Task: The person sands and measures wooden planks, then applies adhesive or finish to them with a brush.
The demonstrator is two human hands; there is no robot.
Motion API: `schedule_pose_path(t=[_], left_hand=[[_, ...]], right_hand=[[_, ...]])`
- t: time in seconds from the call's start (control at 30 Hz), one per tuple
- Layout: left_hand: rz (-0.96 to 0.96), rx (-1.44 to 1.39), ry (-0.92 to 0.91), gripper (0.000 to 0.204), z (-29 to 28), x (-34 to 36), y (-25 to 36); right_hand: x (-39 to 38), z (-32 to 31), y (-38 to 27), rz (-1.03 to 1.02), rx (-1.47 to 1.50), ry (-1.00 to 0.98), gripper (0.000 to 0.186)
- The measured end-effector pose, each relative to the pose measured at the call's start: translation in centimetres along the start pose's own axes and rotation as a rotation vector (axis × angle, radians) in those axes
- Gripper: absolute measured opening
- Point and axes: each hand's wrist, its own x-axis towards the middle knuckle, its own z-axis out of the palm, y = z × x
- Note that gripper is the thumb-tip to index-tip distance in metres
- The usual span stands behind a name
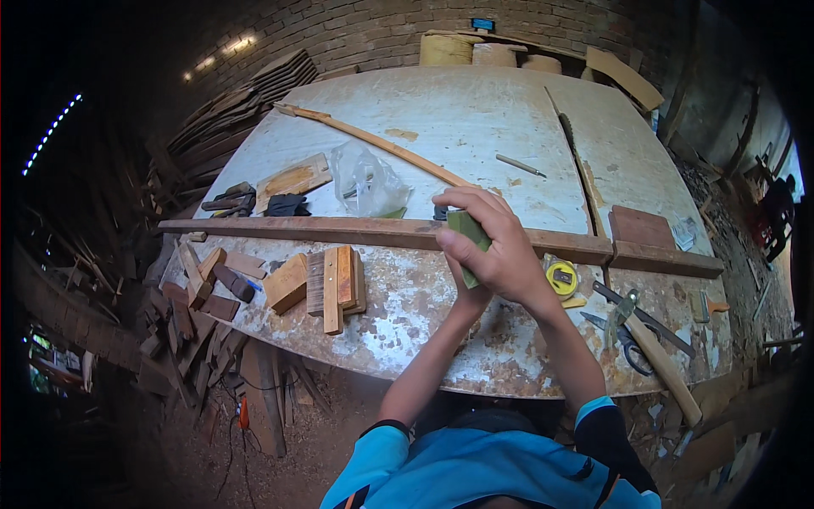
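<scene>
Finding: a green block is in the grip of the right hand, held above the table in front of the long wooden beam. The right fingers are clamped on the block, thumb on the near side and the others over its top and far side. The left hand lies below and largely behind the right; whether its fingers are closed or apart, and whether they touch the block, cannot be told. Principal risk, in this inspector's judgement: the block could slip if the grip loosens or its faces are dusty, and drop onto the beam or table. With the hands so close together, one could also catch the other should the block twist. Secondary risk: a yellow tape measure sits just beside the right forearm and could be knocked by a sideways swing. A hammer-like tool rests across scissors, its handle projecting past the table edge; a passing sleeve could tip it off. Beyond the beam, a toothed blade stands in a slot; whether it turns cannot be determined, and a careless reach across would expose the hand to its teeth.
</scene>
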Motion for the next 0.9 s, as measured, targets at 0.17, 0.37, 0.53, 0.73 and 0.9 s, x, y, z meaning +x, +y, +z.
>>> schedule_pose_path(t=[0.17, 0.37, 0.53, 0.73, 0.9], left_hand=[[0.105, 0.137, 0.067, 0.033, -0.1, 0.6, -0.5], [-0.003, -0.018, 0.086, 0.038, -0.8, 0.9, -0.9], [0.02, 0.014, 0.07, 0.035, -0.8, 0.6, -0.3], [0.054, 0.047, 0.049, 0.035, 0.1, 0.3, -0.2], [0.032, 0.006, 0.068, 0.034, 0.3, 0.2, -0.1]], right_hand=[[-1.3, 1.1, 1.6, 0.645, 0.85, -0.115, 0.056], [-1.1, 1.9, 2.3, 0.221, 0.757, -0.092, 0.067], [-0.9, 1.7, 2.1, 0.162, 0.656, -0.166, 0.09], [-1.6, 2.0, 3.1, -0.011, 0.643, -0.048, 0.08], [-1.4, 2.0, 3.4, 0.123, 0.626, -0.058, 0.077]])
